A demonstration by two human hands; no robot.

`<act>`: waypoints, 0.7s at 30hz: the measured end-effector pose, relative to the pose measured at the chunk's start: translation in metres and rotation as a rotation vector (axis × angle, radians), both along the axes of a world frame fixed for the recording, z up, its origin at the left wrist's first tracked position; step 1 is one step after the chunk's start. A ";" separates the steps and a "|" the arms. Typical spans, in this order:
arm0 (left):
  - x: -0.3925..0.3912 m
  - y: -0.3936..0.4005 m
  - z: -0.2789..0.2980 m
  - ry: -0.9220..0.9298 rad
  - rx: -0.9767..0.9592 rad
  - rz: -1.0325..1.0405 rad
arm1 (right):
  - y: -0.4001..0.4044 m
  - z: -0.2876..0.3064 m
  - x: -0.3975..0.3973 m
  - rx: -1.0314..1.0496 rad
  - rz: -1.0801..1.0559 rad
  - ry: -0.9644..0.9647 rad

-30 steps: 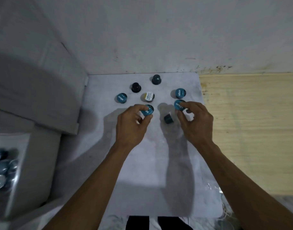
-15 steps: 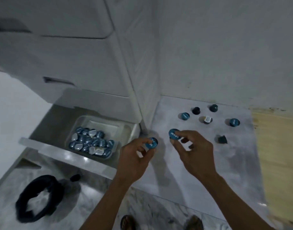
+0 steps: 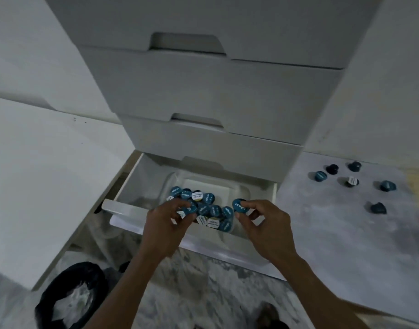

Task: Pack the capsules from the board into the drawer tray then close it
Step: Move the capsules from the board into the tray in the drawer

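The bottom drawer [image 3: 123, 206] stands pulled out, and in it sits a clear plastic tray [image 3: 242, 194] with a pile of several blue capsules [image 3: 212, 210]. My left hand [image 3: 167, 230] is over the tray's near left side, fingers pinched on a blue capsule [image 3: 191, 208] just above the pile. My right hand [image 3: 265, 225] hovers at the tray's right edge and pinches another blue capsule [image 3: 239, 205], label up. Several more capsules lie on the grey board [image 3: 334, 238] to the right, among them a blue one [image 3: 320, 176] and a white-topped one [image 3: 352, 181].
Closed white drawers [image 3: 203, 91] stack above the open one. A white slab [image 3: 49, 174] fills the left. A black-lined bin [image 3: 70, 295] stands on the marbled floor at lower left. My feet [image 3: 267, 314] show at the bottom edge.
Both hands lifted a capsule each off the board and carried them left to the open drawer. My view swung left with them, so the board now lies at the right.
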State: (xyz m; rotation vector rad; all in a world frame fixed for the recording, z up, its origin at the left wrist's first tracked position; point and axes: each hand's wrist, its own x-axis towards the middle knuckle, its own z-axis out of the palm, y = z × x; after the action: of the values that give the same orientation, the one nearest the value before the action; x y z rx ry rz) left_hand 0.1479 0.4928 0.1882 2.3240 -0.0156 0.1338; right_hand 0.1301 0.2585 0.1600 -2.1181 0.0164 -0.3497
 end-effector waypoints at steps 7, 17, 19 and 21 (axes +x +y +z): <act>0.064 -0.007 -0.026 0.040 0.066 -0.147 | 0.024 -0.015 0.046 -0.155 -0.108 0.153; 0.133 -0.041 -0.082 0.208 0.171 -0.297 | 0.023 -0.060 0.103 -0.388 -0.020 0.401; 0.140 -0.047 -0.088 0.259 0.183 -0.285 | 0.024 -0.067 0.109 -0.455 0.010 0.428; 0.145 -0.051 -0.094 0.287 0.193 -0.308 | 0.024 -0.072 0.113 -0.512 0.018 0.433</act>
State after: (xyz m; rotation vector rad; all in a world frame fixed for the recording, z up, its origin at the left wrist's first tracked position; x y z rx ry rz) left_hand 0.2931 0.4415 0.0944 2.4790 -0.2507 -0.3709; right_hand 0.2435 0.2828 0.0879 -2.6622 0.1763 0.1421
